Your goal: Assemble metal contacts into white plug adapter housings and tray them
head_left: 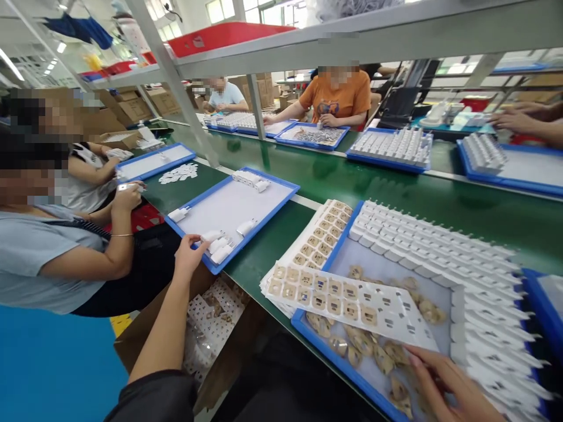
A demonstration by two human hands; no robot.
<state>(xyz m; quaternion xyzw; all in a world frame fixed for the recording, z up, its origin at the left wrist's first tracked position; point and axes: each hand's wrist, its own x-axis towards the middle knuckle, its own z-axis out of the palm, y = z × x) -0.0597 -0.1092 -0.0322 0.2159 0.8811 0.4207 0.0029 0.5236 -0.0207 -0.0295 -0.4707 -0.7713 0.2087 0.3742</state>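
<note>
My left hand reaches to the near corner of a blue-rimmed tray, its fingers closed on a white plug piece beside several white plug pieces. At the lower right, my right hand is over another blue-rimmed tray, thumb and fingers close together near tan oval pieces; whether it holds anything is hard to make out. A white sheet with tan stickers lies across this tray, partly over a stack of similar sheets. Rows of white plug housings fill the tray's far and right sides.
An open cardboard box with used sheets stands below the table edge. Two people sit at the left, one near my left arm. Across the green table, others work at blue trays. A metal post and shelf rise over the table.
</note>
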